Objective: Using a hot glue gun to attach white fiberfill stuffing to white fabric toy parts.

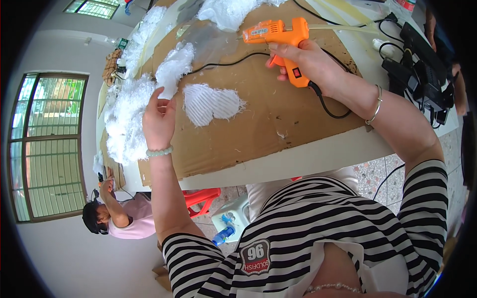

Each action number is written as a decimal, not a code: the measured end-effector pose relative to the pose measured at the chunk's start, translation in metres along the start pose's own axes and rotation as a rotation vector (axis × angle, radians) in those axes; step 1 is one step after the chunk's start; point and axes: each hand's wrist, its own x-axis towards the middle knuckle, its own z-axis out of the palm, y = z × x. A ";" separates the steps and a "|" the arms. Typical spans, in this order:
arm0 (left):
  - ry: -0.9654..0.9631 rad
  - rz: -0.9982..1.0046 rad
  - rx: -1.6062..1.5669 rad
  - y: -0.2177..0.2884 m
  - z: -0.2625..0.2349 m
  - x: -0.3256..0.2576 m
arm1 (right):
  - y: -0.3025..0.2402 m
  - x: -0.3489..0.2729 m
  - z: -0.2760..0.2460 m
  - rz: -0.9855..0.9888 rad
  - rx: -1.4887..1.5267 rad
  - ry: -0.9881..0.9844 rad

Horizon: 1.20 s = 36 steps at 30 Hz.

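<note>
Right fingers (290, 52) wrap the orange glue gun (296, 35); left fingers (157, 97) curl loosely at white fabric (176, 62), grip unclear.

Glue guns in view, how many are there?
1 for certain: the orange glue gun in your right hand. The co-worker at left may hold another, too small to tell.

Orange glue gun (298, 36) (pointing left), right of fluffy white piece (176, 64).
</note>
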 end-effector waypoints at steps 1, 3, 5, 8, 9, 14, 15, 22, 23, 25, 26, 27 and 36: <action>-0.055 -0.028 -0.131 -0.008 0.002 -0.001 | -0.001 0.000 0.000 0.005 -0.001 -0.006; -0.096 -0.069 -0.126 -0.011 0.007 -0.005 | -0.001 -0.002 0.000 -0.012 -0.024 -0.001; -0.139 -0.106 -0.124 -0.009 0.016 -0.009 | -0.001 -0.001 0.000 -0.010 -0.036 -0.003; -0.164 -0.029 0.066 -0.019 0.028 -0.019 | 0.001 -0.001 0.003 -0.018 -0.049 -0.014; -0.169 -0.085 0.008 -0.020 0.031 -0.020 | 0.001 -0.001 0.002 -0.032 -0.053 -0.013; -0.088 -0.366 -0.537 0.010 0.017 -0.034 | 0.003 -0.001 0.001 -0.021 -0.074 0.017; -0.093 -0.407 -0.657 0.025 0.009 -0.038 | 0.004 0.000 -0.001 -0.032 -0.072 0.022; -0.191 -0.439 -0.383 -0.002 -0.027 -0.072 | 0.003 -0.002 0.002 -0.054 -0.085 -0.007; -0.205 -0.336 -0.121 -0.011 -0.032 -0.076 | 0.001 -0.002 0.002 -0.035 -0.119 -0.010; -0.063 -0.085 0.160 -0.004 -0.037 -0.077 | 0.003 0.002 0.003 -0.016 -0.145 -0.009; 0.084 0.171 0.429 0.004 -0.040 -0.076 | 0.005 0.005 0.003 -0.024 -0.027 -0.007; 0.102 0.172 0.333 0.022 -0.031 -0.076 | 0.007 0.008 0.004 -0.030 0.082 -0.001; -0.057 0.628 0.206 0.060 0.041 -0.051 | 0.004 -0.002 0.002 -0.049 -0.139 0.014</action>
